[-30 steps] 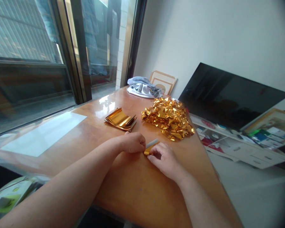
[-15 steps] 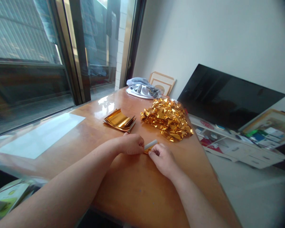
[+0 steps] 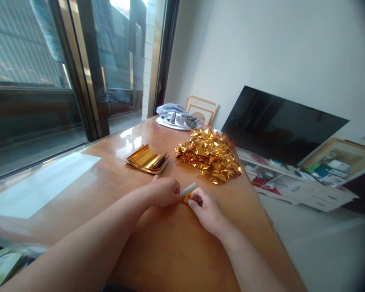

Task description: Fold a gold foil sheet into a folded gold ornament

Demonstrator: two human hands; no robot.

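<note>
Between my two hands is a small piece of gold foil paper [image 3: 186, 197], with a pale grey strip along its far edge, low over the wooden table [image 3: 158, 243]. My left hand [image 3: 166, 191] is closed on its left end, the fingertips partly hidden. My right hand [image 3: 205, 207] pinches the right end between thumb and fingers. Beyond my left hand lies a stack of flat gold foil sheets [image 3: 146, 157], slightly curled. A heap of folded, crinkled gold foil pieces [image 3: 211, 156] sits farther off to the right.
Folded grey-blue cloth [image 3: 178, 117] rests at the table's far end. A white sheet [image 3: 45, 182] lies on the left by the window. Past the right table edge stand a low white cabinet [image 3: 304, 192] and a large black television [image 3: 280, 127]. Framed pictures [image 3: 202, 108] lean against the wall.
The view has shifted slightly, so the scene sits a little lower and farther left. My right fingers have lifted slightly at the foil's edge, and more gold shows between my hands.
</note>
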